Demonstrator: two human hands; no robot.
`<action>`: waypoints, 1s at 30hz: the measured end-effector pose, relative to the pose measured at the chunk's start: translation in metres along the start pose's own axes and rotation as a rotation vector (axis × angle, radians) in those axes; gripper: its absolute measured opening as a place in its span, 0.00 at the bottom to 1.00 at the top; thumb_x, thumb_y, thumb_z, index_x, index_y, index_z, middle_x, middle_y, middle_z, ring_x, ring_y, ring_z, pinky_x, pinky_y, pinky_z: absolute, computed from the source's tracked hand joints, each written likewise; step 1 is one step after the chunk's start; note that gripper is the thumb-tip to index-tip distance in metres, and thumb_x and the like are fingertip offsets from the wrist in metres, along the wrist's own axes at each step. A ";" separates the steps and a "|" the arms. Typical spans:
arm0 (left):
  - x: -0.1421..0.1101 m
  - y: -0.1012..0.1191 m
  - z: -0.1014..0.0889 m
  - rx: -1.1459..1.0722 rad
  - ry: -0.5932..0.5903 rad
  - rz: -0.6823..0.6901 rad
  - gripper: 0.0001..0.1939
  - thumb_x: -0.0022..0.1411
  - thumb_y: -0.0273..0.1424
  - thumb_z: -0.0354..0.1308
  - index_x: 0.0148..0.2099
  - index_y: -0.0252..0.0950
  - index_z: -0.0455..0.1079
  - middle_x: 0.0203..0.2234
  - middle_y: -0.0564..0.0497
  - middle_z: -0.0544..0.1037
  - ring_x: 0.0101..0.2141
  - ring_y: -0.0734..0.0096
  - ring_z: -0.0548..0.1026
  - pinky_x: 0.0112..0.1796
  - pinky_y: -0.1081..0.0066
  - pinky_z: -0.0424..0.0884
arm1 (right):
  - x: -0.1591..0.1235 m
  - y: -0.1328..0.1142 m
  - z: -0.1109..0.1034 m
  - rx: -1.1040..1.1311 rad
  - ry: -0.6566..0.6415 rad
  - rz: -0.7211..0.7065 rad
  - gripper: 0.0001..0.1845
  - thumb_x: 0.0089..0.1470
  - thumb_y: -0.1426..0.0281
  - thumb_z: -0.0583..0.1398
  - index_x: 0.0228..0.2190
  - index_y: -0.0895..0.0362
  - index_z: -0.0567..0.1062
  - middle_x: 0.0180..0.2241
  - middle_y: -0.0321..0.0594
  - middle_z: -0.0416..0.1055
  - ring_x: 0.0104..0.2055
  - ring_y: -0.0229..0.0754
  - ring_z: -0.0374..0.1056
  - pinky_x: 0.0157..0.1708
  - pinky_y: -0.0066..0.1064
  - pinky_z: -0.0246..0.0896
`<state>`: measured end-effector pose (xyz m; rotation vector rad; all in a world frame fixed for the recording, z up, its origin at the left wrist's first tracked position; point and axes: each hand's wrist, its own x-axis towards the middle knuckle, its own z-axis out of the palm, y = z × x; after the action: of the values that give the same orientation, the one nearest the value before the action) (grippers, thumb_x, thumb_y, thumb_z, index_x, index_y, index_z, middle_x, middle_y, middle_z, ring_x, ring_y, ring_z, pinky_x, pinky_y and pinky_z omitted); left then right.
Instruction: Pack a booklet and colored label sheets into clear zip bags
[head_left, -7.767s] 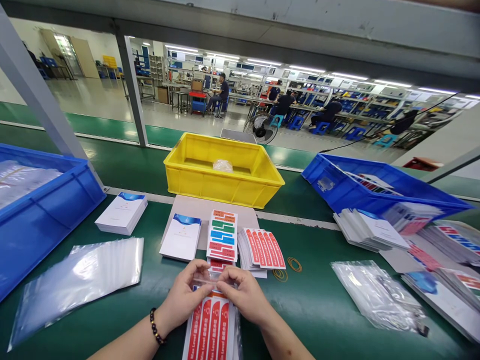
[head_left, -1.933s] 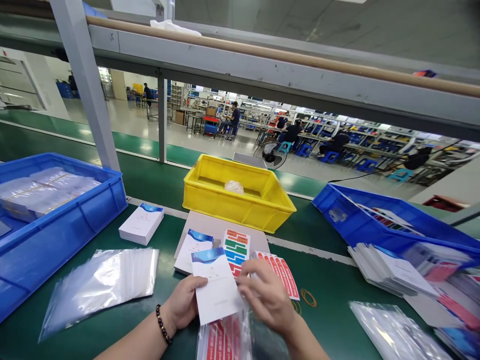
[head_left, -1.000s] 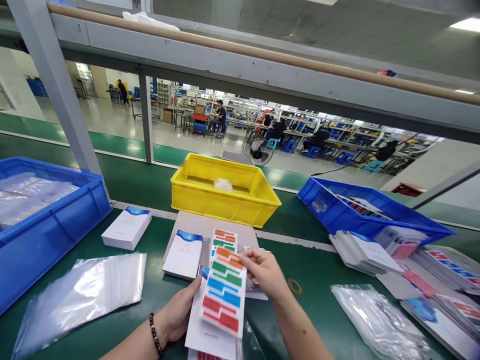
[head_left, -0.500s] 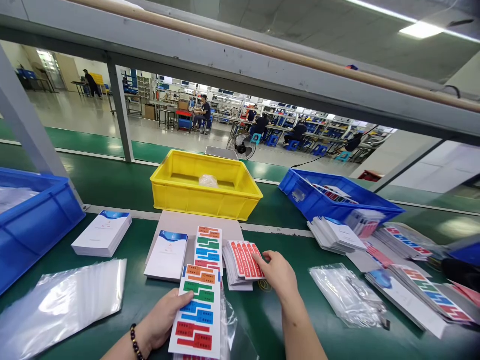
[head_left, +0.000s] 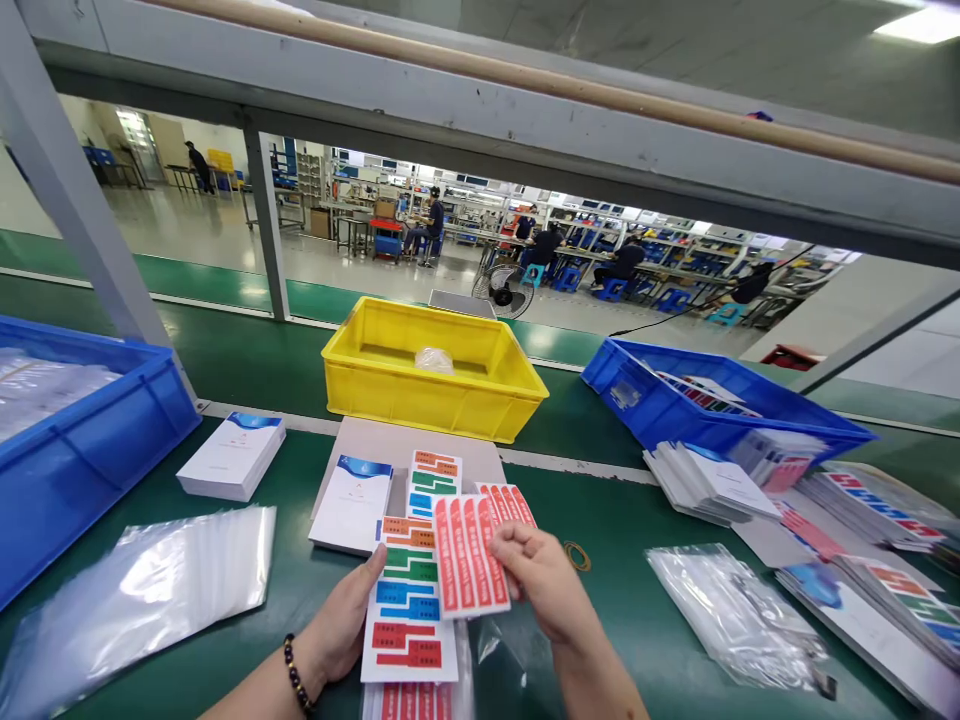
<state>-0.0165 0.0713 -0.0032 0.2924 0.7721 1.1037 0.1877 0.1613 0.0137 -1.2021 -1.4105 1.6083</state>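
Note:
My left hand (head_left: pixel 341 625), with a bead bracelet on its wrist, grips a small stack topped by a multicolour label sheet (head_left: pixel 407 610) of orange, green, blue and red labels. My right hand (head_left: pixel 541 585) pinches a sheet of red strip labels (head_left: pixel 469 553) and holds it over the right edge of that stack. Beneath both lies a clear bag with red labels inside (head_left: pixel 420 700). Just ahead on a grey board are a white booklet pile (head_left: pixel 352 502), a multicolour sheet pile (head_left: pixel 435 478) and a red strip pile (head_left: pixel 514 500).
A yellow bin (head_left: pixel 433 368) stands ahead, a blue bin (head_left: pixel 75 450) at left, another blue bin (head_left: pixel 712 405) at right. Clear bags (head_left: pixel 142 590) lie left, more bags (head_left: pixel 739 620) and sheet piles right. A second booklet stack (head_left: pixel 231 455) and rubber bands (head_left: pixel 576 555) lie nearby. Other people sit far behind.
My right hand lifted a red strip sheet off its pile and brought it left onto the stack in my left hand. The view has shifted slightly.

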 end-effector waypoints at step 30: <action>-0.008 0.013 -0.006 1.120 -0.286 0.377 0.11 0.57 0.33 0.55 0.28 0.36 0.76 0.27 0.49 0.75 0.32 0.66 0.71 0.36 0.71 0.64 | 0.007 0.013 0.026 0.276 0.164 -0.086 0.22 0.38 0.56 0.67 0.31 0.56 0.67 0.25 0.38 0.75 0.25 0.44 0.72 0.20 0.30 0.65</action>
<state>-0.0312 0.0693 0.0033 1.5541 1.0373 0.8369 0.1619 0.1553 -0.0010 -1.0693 -1.0828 1.5486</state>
